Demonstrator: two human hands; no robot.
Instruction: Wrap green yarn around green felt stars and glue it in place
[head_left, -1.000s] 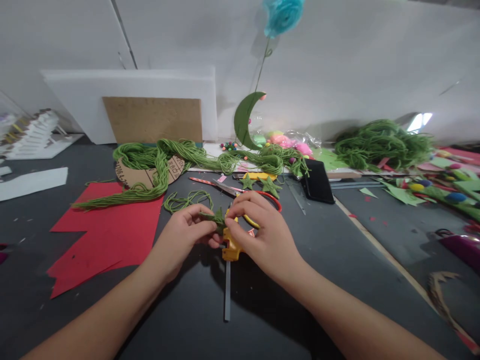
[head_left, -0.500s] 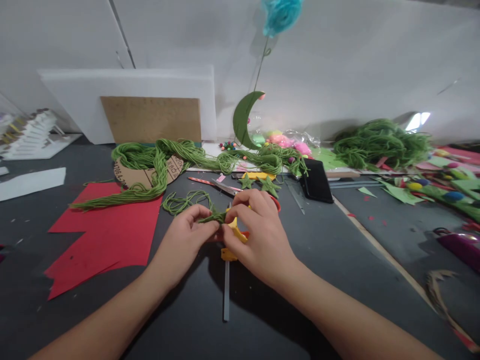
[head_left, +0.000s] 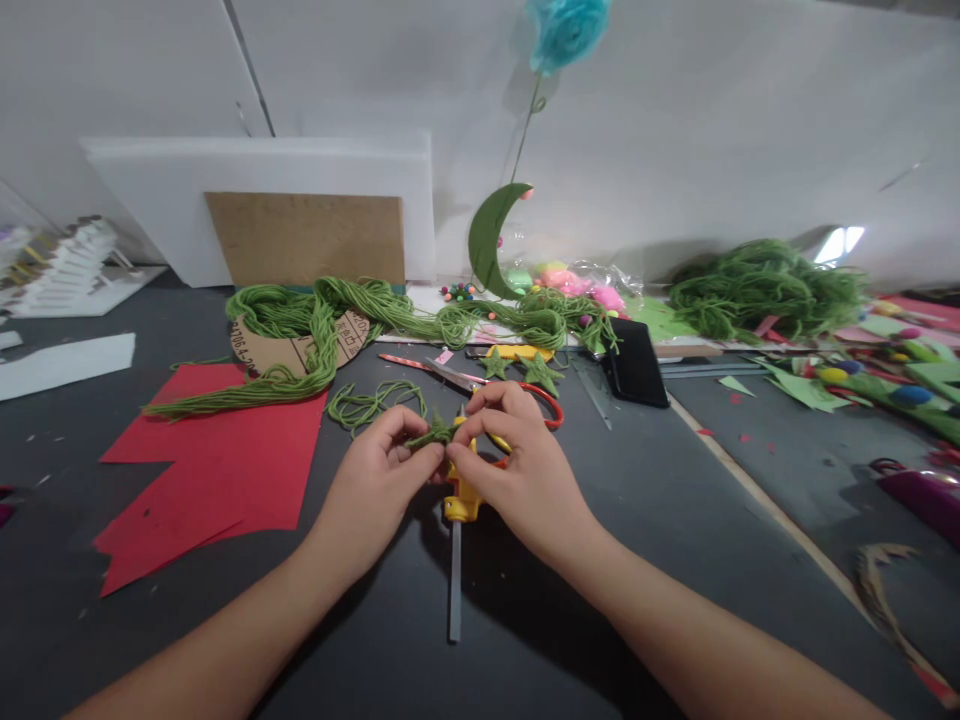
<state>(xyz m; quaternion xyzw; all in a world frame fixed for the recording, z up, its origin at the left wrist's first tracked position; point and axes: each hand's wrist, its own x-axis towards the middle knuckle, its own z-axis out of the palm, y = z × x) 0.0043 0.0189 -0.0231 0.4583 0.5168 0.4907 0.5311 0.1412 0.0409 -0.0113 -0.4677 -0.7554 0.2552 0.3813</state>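
Note:
Between the fingertips of my left hand (head_left: 386, 475) and my right hand (head_left: 517, 465) is a small green yarn-wrapped star (head_left: 436, 432), partly hidden by the fingers. Both hands pinch it from opposite sides. A loose length of green yarn (head_left: 367, 405) lies on the table just beyond my left hand. Under the hands rests a yellow hot glue gun (head_left: 463, 505), a grey glue stick (head_left: 454, 590) jutting from its near end. Red-handled scissors (head_left: 553, 408) lie partly behind my right hand. Two more green stars (head_left: 538, 374) are beyond the fingers.
Red paper sheets (head_left: 217, 470) lie to the left. Behind them a green yarn hank (head_left: 322, 330) drapes over cardboard. A yellow cutter (head_left: 521, 352) and black phone (head_left: 636, 365) are farther back. A green crescent moon (head_left: 487, 240) leans near the wall; a yarn heap (head_left: 765, 290) sits right.
My fingers have shifted slightly and the star has turned a little, showing an upward point. More of the glue gun shows between the hands. The camera view moved a touch.

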